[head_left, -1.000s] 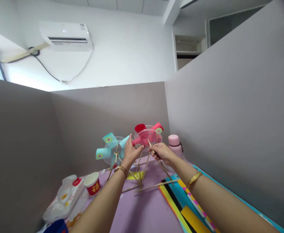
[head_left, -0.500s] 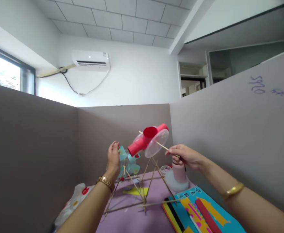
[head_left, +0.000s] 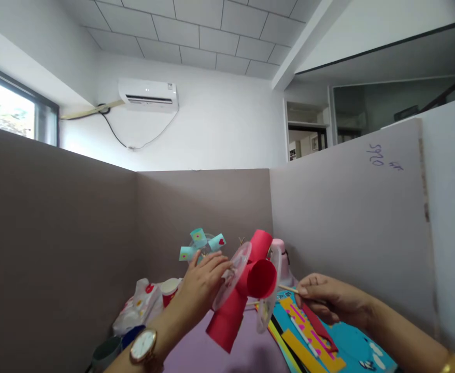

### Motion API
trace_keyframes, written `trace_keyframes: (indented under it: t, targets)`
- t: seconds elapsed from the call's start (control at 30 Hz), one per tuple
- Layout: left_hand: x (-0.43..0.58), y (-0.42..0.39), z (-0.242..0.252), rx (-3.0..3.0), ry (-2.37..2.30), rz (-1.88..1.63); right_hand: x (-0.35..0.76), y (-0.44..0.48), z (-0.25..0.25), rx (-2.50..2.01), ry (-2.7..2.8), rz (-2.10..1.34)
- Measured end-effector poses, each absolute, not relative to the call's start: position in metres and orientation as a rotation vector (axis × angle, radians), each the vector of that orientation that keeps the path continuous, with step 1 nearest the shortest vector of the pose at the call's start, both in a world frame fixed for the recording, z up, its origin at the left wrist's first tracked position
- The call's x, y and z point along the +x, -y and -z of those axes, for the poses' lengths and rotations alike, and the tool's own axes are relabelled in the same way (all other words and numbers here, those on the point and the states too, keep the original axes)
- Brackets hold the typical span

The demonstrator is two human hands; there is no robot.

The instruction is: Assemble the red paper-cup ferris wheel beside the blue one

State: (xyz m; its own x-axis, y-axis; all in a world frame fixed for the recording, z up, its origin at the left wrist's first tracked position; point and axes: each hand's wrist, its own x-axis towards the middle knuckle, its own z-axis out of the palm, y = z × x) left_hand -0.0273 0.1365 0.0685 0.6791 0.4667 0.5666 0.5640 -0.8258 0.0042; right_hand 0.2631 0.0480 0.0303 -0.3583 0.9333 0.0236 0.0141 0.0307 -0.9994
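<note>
Red wheel (head_left: 246,282) lowered between hands (partition close).

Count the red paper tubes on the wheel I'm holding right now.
3: one upper tube pointing toward the back partition, one middle tube with its open end facing the camera, and one lower tube angled down over the purple mat. The discs may hide others.

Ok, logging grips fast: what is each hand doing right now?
Left hand: open, fingers against the red paper-tube wheel with clear plastic discs.
Right hand: pinching its thin wooden stick.
</note>
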Motion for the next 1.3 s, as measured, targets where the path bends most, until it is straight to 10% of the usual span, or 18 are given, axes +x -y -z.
trace_keyframes:
  t: [0.37, 0.9, 1.3]
  targets:
    - [-0.036, -0.092, -0.013, -3.094, 1.06, 0.593, 0.254, -0.012, 0.011, -1.317, 1.802, -1.41]
    - [-0.038, -0.055, 0.048, -3.289, 1.285, 0.391, 0.192, 0.011, 0.045, -1.678, 2.343, -0.337]
    - [-0.038, -0.06, 0.059, -3.558, 1.335, 0.778, 0.183, 0.008, 0.018, -1.688, 2.492, -0.13]
